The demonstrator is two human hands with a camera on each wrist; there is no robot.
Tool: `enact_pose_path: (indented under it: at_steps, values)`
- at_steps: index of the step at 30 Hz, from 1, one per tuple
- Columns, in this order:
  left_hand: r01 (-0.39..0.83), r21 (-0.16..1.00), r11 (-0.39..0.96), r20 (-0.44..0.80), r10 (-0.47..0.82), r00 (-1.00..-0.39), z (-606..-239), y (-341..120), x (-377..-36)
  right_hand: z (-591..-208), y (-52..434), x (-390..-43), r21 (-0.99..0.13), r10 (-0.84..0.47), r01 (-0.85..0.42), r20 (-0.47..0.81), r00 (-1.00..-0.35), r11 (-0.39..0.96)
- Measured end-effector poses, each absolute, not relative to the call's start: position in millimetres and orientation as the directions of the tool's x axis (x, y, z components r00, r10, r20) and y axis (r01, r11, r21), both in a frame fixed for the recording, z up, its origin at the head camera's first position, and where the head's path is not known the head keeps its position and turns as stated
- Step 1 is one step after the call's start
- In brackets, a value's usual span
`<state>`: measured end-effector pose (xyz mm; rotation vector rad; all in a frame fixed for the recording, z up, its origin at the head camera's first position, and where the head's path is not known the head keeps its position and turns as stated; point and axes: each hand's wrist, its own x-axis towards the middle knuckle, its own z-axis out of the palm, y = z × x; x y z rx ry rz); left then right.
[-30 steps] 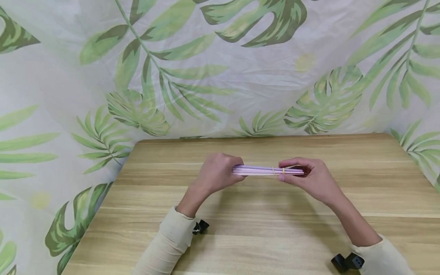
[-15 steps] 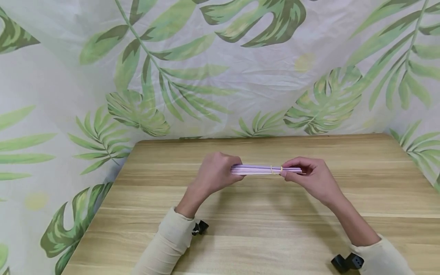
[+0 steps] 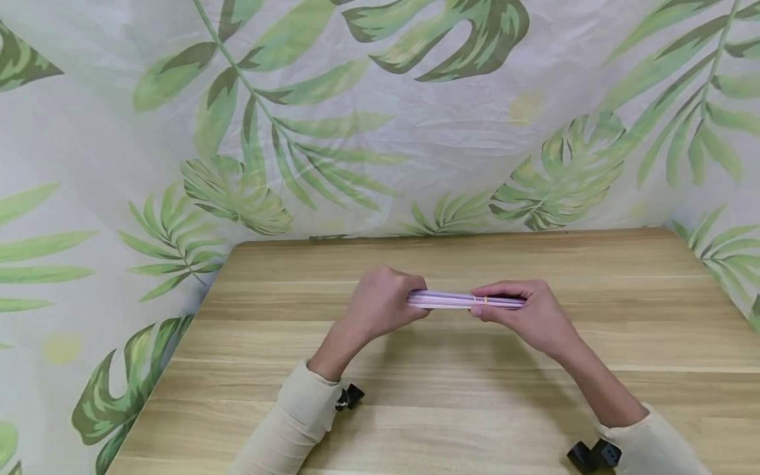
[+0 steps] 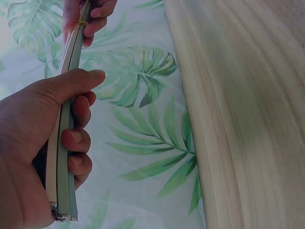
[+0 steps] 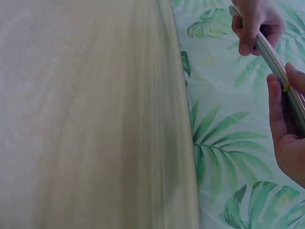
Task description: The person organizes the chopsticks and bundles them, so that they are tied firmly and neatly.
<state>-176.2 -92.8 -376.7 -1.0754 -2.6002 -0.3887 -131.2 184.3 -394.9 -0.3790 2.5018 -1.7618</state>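
A bundle of long, slim sticks (image 3: 448, 300), pale purple and white in the head view, is held level above the table between both hands. My left hand (image 3: 380, 303) grips its left end. In the left wrist view, the thumb lies across the sticks (image 4: 64, 157) with the fingers curled around them. My right hand (image 3: 537, 316) pinches the right part between thumb and fingers. Close to those fingertips, a yellow rubber band (image 3: 485, 300) circles the bundle; it also shows as a yellow rubber band (image 5: 286, 88) in the right wrist view. A paler band lies just left of it.
Beneath the hands is a wood-grain table (image 3: 463, 409). Behind its far edge hangs a leaf-patterned cloth (image 3: 451, 152), which also shows past the table's left side. Black wrist cameras (image 3: 594, 455) sit at both cuffs.
A second ago my right fingers held a stretched strand of the rubber band; now it lies snug around the sticks. My right hand has shifted left along the bundle, and my left hand slightly right.
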Motion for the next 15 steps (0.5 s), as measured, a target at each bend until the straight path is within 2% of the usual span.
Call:
enact_pose_path:
  at_steps: [8, 15]
  values:
    - [0.679, 0.178, 0.712, 0.35, 0.599, -0.72, -373, -98, -179, -391, 197, -135, -0.944, -0.228, -0.203, 0.145, -0.963, 0.259]
    - [0.689, 0.177, 0.703, 0.352, 0.608, -0.711, -373, -97, -179, -392, 192, -136, -0.948, -0.226, -0.2, 0.144, -0.963, 0.248]
